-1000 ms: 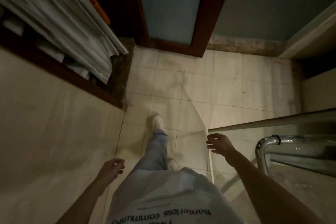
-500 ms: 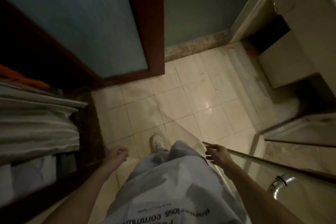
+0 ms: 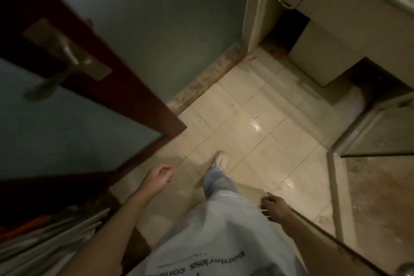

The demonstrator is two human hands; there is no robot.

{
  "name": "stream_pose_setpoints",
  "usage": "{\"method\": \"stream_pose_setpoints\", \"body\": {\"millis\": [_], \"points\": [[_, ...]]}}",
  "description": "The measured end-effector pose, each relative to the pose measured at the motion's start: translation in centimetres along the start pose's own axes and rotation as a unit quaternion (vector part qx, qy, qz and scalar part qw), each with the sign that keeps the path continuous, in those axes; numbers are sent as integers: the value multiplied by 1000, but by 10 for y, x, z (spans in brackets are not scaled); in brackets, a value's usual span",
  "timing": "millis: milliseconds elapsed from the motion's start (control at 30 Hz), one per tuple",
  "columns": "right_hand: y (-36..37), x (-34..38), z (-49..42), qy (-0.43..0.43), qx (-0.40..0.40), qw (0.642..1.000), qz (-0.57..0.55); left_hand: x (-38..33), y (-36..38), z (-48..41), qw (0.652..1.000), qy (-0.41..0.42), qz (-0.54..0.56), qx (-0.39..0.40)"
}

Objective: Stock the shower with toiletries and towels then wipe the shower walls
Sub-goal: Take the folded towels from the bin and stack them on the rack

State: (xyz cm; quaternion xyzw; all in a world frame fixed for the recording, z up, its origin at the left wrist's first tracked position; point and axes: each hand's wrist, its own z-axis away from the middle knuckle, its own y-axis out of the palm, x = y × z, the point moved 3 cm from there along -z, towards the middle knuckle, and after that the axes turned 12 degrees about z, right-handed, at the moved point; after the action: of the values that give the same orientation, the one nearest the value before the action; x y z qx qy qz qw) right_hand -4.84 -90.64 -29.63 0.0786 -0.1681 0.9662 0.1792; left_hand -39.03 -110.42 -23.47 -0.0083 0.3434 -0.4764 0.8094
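Tiled floor lies ahead of both hands. Left hand hangs loosely curled, empty; right hand meets the glass door edge, grip unclear.

Left hand hangs loose; right hand by glass panel edge.

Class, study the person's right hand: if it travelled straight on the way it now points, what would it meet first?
Probably the person's own pale trouser leg, just left of the right hand. Depth is unclear, so it might pass just in front.
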Motion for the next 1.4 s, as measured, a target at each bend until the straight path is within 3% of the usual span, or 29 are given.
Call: {"method": "stream_pose_setpoints", "body": {"millis": [167,300,400,533,767,1000,1200,1400], "points": [[-63,105,-32,-61,-20,995,-71,-38,-4,-56,997,-14,-81,11],[-134,178,-43,-115,-71,982,-136,-105,2,-79,997,-64,-50,11],[-184,209,-48,-126,-95,966,-203,-159,20,-106,998,-53,-20,7],[-223,206,-65,-98,-118,967,-204,-229,56,-152,997,-42,-60,39],[-260,145,-120,47,-124,974,-184,-379,154,-232,976,12,-174,132],[-334,152,-124,98,-159,950,-249,-562,244,-277,962,80,-199,172],[-432,208,-130,55,-237,902,-358,-666,317,-264,933,132,-222,251],[-566,254,-106,-28,-449,801,-395,-759,413,-218,871,274,-224,341]]}}
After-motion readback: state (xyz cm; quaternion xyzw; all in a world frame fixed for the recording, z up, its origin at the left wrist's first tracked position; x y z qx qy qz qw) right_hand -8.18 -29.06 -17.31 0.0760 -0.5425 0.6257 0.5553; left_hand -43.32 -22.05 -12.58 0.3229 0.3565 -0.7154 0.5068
